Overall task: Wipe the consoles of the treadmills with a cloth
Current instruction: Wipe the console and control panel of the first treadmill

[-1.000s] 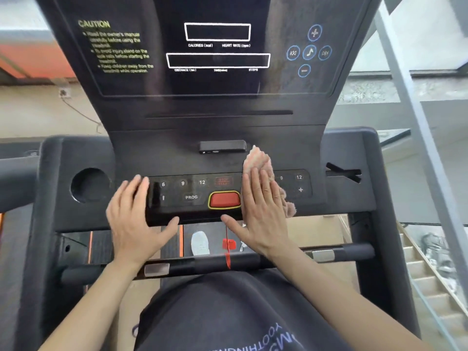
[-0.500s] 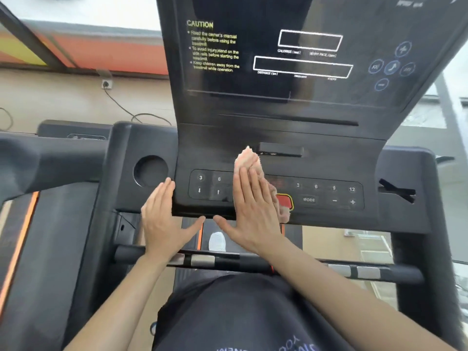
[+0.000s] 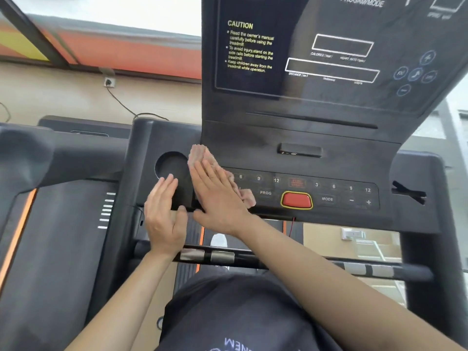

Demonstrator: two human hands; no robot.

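While left hand point(image 3: 164, 219) rests, right hand point(image 3: 217, 196) presses cloth point(image 3: 198, 154)

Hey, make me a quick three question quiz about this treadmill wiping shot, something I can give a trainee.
1. True or false: the right hand presses the pink cloth onto the console with straight fingers.
2. What sits directly left of the cloth? A. a round cup holder B. a water bottle C. a phone
3. Fill in: the yellow heading on the display panel reads ____.
Key: 1 true; 2 A; 3 CAUTION.
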